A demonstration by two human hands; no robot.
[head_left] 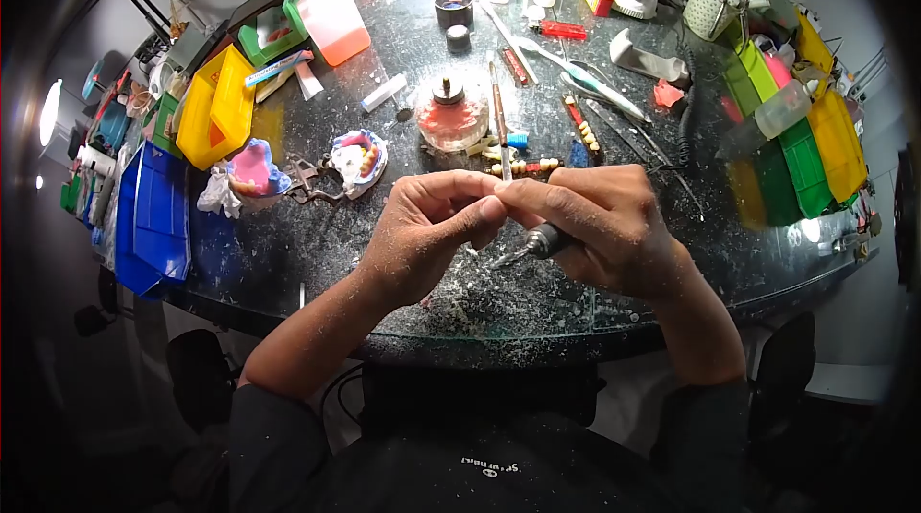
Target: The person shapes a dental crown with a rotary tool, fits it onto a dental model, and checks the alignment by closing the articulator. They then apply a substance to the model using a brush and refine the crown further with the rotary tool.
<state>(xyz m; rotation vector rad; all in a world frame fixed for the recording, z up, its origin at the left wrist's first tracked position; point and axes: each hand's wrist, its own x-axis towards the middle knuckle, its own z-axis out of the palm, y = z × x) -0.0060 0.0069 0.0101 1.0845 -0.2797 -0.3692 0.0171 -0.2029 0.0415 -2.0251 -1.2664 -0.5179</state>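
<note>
Both hands meet over the near middle of a dusty dark bench (317,268). My left hand (413,235) is closed, thumb and forefinger pinched at something too small and hidden to make out. My right hand (614,225) wraps around a rotary handpiece (545,240), whose thin bur points left, below the fingertips. The right forefinger touches the left fingertips. Pale shavings lie on the bench under them and cling to the skin. Just beyond the hands are a wax knife (498,100), strips of teeth (580,122) and a round glass jar with a metal top (453,124).
Left of the hands stands a metal articulator (312,189) with a dental model (360,163). Yellow (216,110) and blue bins (153,225) line the left edge; green bins (804,167) line the right. Behind are a pink liquid bottle (336,28) and a toothbrush (600,91).
</note>
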